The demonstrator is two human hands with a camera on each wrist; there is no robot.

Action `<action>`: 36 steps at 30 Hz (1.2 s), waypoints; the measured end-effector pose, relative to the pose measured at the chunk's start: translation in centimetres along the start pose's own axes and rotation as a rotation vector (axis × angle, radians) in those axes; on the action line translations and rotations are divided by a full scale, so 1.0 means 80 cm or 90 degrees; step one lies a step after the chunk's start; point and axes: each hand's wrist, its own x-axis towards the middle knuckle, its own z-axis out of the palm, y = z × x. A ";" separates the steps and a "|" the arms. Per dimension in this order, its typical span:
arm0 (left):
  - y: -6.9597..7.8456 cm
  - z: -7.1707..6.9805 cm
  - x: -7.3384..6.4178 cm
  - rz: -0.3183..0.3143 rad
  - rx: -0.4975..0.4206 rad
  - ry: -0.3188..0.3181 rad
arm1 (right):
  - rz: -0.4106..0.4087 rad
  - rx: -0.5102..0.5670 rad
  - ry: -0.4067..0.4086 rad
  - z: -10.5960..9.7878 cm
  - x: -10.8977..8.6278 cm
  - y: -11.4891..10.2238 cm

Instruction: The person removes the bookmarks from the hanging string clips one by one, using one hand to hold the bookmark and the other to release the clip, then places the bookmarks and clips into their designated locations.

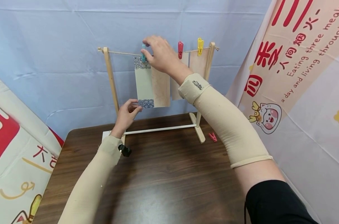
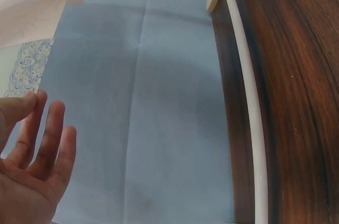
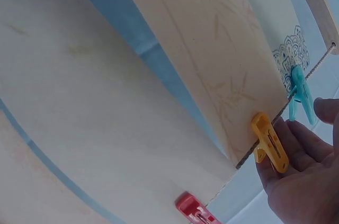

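A long pale card (image 1: pixel 143 84) with blue patterned bands hangs from a rope at the left. My left hand (image 1: pixel 126 113) pinches its lower left corner between thumb and index finger, the other fingers spread, as the left wrist view shows. My right hand (image 1: pixel 163 56) is up at the rope, thumb and fingertips on either side of a teal clothespin (image 3: pixel 298 89) at the card's top. Beside it, a tan card (image 3: pixel 212 49) with a faint bamboo print hangs by a yellow clothespin (image 3: pixel 269 142), which overlaps my right fingers in the right wrist view.
The rope runs between the posts of a wooden rack (image 1: pixel 110 77) with a white bottom bar (image 1: pixel 159 129). More cards hang right, under red (image 1: pixel 180 49) and yellow (image 1: pixel 200 46) clothespins. A red clothespin (image 1: pixel 212 137) lies on the dark table (image 1: pixel 169 174). Printed cloths surround it.
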 end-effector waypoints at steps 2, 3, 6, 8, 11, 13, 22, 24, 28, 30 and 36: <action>-0.001 0.000 0.000 0.004 0.002 -0.001 | 0.001 -0.001 -0.001 0.001 0.001 0.000; -0.001 0.000 0.000 0.007 0.000 -0.001 | 0.002 0.000 -0.001 0.001 0.001 0.000; -0.003 -0.001 0.000 0.014 -0.005 -0.003 | 0.009 -0.001 -0.001 0.001 0.002 0.001; -0.003 -0.001 0.000 0.019 -0.012 -0.006 | 0.013 0.000 -0.001 0.002 0.002 0.001; -0.004 -0.001 0.001 0.021 -0.016 -0.008 | 0.020 0.003 -0.002 0.002 0.003 0.002; -0.004 -0.001 0.000 0.020 -0.017 -0.010 | 0.022 0.007 -0.002 0.003 0.003 0.002; -0.005 0.000 -0.002 0.016 -0.001 0.002 | 0.044 0.085 0.000 0.001 0.004 0.003; -0.005 0.000 -0.002 0.014 -0.003 0.006 | 0.047 0.111 0.002 0.000 0.003 0.003; -0.007 0.000 -0.002 0.012 -0.012 0.008 | 0.054 0.182 0.014 0.000 0.003 0.004; -0.007 0.000 -0.002 0.012 -0.020 0.009 | 0.057 0.210 0.023 0.000 0.003 0.004; -0.008 0.000 -0.003 0.021 -0.038 0.014 | 0.056 0.236 0.042 -0.002 0.003 0.003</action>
